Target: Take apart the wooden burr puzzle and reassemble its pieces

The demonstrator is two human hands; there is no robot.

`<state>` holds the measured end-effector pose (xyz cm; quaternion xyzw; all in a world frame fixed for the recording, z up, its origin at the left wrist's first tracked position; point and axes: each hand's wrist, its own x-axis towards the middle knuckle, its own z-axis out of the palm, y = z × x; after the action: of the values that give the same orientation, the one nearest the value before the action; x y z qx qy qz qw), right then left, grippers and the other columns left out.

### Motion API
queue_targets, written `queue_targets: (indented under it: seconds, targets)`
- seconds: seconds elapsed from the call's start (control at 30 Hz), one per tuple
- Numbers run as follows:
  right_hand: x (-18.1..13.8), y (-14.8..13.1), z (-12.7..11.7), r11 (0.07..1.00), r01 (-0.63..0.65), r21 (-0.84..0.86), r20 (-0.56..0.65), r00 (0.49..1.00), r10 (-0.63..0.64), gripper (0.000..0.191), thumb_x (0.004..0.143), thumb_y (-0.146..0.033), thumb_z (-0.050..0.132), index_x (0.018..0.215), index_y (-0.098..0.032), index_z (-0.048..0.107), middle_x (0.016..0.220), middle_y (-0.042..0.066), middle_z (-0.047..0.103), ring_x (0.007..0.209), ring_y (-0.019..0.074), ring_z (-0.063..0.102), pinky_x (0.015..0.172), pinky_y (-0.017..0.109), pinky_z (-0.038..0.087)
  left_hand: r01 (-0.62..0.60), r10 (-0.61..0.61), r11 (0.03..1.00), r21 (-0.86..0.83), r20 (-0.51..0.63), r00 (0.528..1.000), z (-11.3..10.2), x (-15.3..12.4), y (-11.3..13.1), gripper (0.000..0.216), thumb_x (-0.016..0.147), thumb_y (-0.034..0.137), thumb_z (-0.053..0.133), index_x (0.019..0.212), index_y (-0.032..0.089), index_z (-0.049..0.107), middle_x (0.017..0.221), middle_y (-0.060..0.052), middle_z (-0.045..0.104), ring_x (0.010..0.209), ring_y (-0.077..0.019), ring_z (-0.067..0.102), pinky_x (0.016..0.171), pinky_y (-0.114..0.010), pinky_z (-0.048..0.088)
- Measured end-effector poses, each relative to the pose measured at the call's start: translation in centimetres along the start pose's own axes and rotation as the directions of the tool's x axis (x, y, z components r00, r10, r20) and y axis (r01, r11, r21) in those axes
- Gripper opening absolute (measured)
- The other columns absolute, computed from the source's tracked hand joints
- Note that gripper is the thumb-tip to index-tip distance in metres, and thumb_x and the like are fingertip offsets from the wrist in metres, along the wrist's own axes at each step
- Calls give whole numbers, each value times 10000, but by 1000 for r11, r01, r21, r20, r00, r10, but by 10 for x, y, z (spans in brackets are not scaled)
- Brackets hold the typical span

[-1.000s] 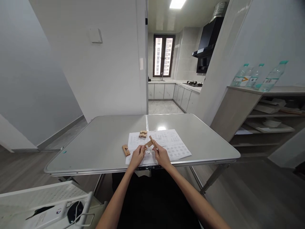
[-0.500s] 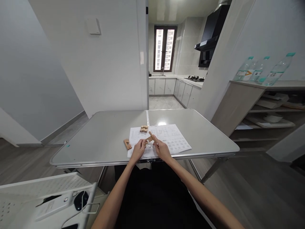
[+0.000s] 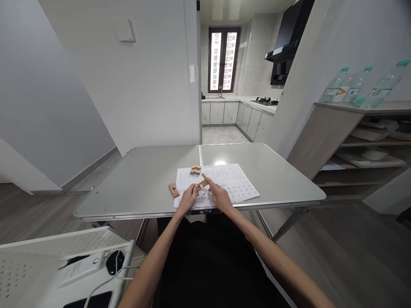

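My left hand [image 3: 190, 197] is closed on one end of a flat brown wooden piece [image 3: 203, 183] just above the paper. Fingers of my right hand [image 3: 219, 196] pinch a second wooden piece, a narrow strip [image 3: 205, 177], which leans across the first one's far end. Whether the two pieces are joined I cannot tell. Beneath both hands lies a printed paper sheet [image 3: 239, 179]. Left of it, partly at its edge, rests a flat wooden block with a notch [image 3: 174, 190]. A small cluster of pale wooden blocks [image 3: 195, 170] sits at the sheet's back edge.
The grey folding table [image 3: 141, 179] has a metal rim. At lower left, a white perforated cart [image 3: 96, 239] holds a white box [image 3: 78, 271], a black mouse [image 3: 114, 262] and a cable. Plastic bottles [image 3: 356, 87] stand on a shelf unit [image 3: 334, 128] at right.
The camera view has shifted slightly, so the whole scene sits a little differently. Both hands keep hold of the wooden pieces, with little visible movement.
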<state>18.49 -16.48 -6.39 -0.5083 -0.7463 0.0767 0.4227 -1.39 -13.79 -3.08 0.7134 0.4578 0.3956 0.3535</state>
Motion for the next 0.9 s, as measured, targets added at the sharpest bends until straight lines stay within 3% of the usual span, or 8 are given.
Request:
queue_targets:
  seconds: [0.27, 0.43, 0.63, 0.9]
  targets:
    - [-1, -1, 0, 998, -6, -68, 31, 999, 8, 729, 1053, -130, 395, 1736, -276, 184, 1077, 96, 753, 854, 237, 699, 695, 301, 544, 7, -7, 1000, -12, 14, 1000, 2, -1, 0, 457, 1049, 593, 389, 1048, 208, 635, 934, -67, 720, 771, -209, 644, 736, -316, 494]
    - [-1, -3, -4, 994, -11, -111, 42, 999, 16, 769, 1034, -72, 390, 1739, -279, 161, 1101, 97, 750, 893, 233, 710, 713, 294, 551, -7, 6, 1000, 13, 20, 1000, 2, -1, 2, 422, 1053, 555, 398, 1056, 208, 637, 887, -52, 697, 762, -210, 637, 736, -315, 473]
    - [-1, -7, -3, 980, -50, -193, 44, 997, 59, 738, 1079, -122, 403, 1744, -273, 121, 1056, 97, 739, 832, 227, 700, 673, 275, 527, -15, 15, 999, 42, 5, 1000, 3, -1, 2, 401, 1070, 530, 390, 1034, 212, 631, 782, -17, 630, 729, -202, 607, 708, -309, 446]
    - [0, -10, -11, 970, -47, -237, 81, 994, 68, 850, 1008, -8, 386, 1744, -299, 77, 1114, 77, 736, 893, 214, 708, 710, 266, 538, -26, 25, 1000, 18, 13, 1000, 5, 1, -1, 449, 1069, 579, 478, 1055, 167, 654, 853, -23, 662, 741, -173, 630, 752, -344, 521]
